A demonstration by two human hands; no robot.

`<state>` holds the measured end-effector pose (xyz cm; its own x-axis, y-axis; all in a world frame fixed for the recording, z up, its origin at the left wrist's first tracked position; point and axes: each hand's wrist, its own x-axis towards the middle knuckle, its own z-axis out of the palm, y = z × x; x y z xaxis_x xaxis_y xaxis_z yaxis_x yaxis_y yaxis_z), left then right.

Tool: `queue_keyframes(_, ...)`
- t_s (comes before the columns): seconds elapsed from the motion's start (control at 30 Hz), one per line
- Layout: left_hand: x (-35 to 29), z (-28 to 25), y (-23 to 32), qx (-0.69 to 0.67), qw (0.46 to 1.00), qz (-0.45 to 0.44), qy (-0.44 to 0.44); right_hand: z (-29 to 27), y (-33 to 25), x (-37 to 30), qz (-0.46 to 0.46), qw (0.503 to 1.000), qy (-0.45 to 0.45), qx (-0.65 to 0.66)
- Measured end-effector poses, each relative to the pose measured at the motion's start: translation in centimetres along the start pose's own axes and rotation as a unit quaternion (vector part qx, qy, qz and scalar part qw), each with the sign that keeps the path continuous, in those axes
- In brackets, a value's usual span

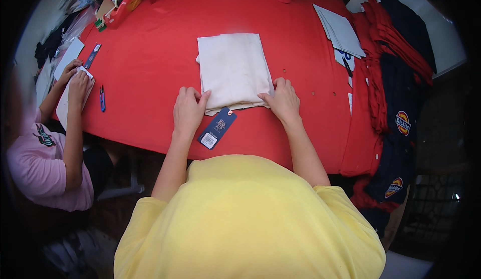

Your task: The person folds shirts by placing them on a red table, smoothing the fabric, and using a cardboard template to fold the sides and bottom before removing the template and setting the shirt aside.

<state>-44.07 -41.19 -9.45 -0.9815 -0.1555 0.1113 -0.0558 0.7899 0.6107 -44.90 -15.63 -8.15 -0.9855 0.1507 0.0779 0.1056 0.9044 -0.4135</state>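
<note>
A folded cream garment point(234, 71) lies flat on the red-covered table in front of me. My left hand point(188, 111) grips its near left corner, thumb at the edge and fingers curled beside it. At the near right corner, my right hand point(283, 101) has its thumb on top of the cloth and its fingers bent along the side. Between my wrists a dark blue hang tag point(217, 128) with a white label lies at the garment's near edge. The undersides of both grips are hidden.
To the left, a person in a pink shirt point(42, 171) handles a pale sheet near blue snips point(102, 98). A red tape dispenser point(120, 11) stands far left. Grey cards point(339, 31) and stacked red garments point(370, 78) lie right, with navy garments point(396, 103) beyond.
</note>
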Motion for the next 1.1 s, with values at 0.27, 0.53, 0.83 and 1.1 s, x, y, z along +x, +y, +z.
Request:
queue_keyframes(0.27, -0.3, 1.0, -0.9, 0.089, 0.993, 0.059, -0.047, -0.4, -0.2, 0.3, 0.036, 0.996, -0.080, -0.010)
queue_keyframes(0.53, 0.0, -0.5, -1.1, -0.267, 0.944, -0.059, -0.186, 1.6, 1.5, 0.0, -0.012, 0.973, -0.058, 0.224)
queue_keyframes(0.83, 2.8, -13.7, -1.9, -0.593, 0.792, 0.127, -0.074, -10.7, -10.2, 0.4, -0.055, 0.771, -0.185, 0.607)
queue_keyframes(1.1, 17.5, -17.8, -6.2, -0.290, 0.956, 0.012, 0.048, -3.4, -16.8, 15.2, -0.134, 0.863, -0.281, 0.398)
